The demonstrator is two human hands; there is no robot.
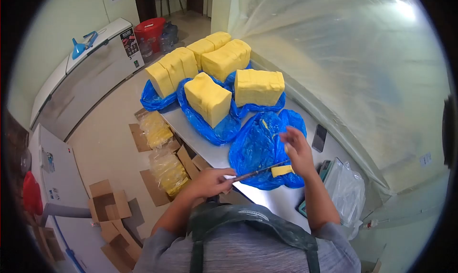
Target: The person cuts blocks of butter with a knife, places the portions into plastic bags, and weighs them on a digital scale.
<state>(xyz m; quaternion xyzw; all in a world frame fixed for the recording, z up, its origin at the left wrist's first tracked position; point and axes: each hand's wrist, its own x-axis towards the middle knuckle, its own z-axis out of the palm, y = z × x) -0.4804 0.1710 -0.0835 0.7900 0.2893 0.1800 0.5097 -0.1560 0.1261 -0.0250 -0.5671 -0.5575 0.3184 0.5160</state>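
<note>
My left hand (214, 181) is closed around the handle of a long thin knife (255, 173). The blade points right across a blue plastic bag (253, 146) spread on the table. By the knife's far end lies a small yellow piece (282, 170) that looks like butter; whether the blade touches it I cannot tell. Just above this piece, my right hand (298, 151) is raised with its fingers apart and nothing visible in them. Yellow scraps stick to the bag. Beyond it, a large yellow block (208, 99) and another block (259, 87) rest on blue plastic.
More yellow blocks (225, 58) stand at the table's far end. A phone (319, 138) lies near the right edge, beside a scale partly under clear plastic (343, 189). Open cartons (109, 204) and wrapped yellow packs (167, 170) are on the left. A white chest freezer (86, 77) lines the wall.
</note>
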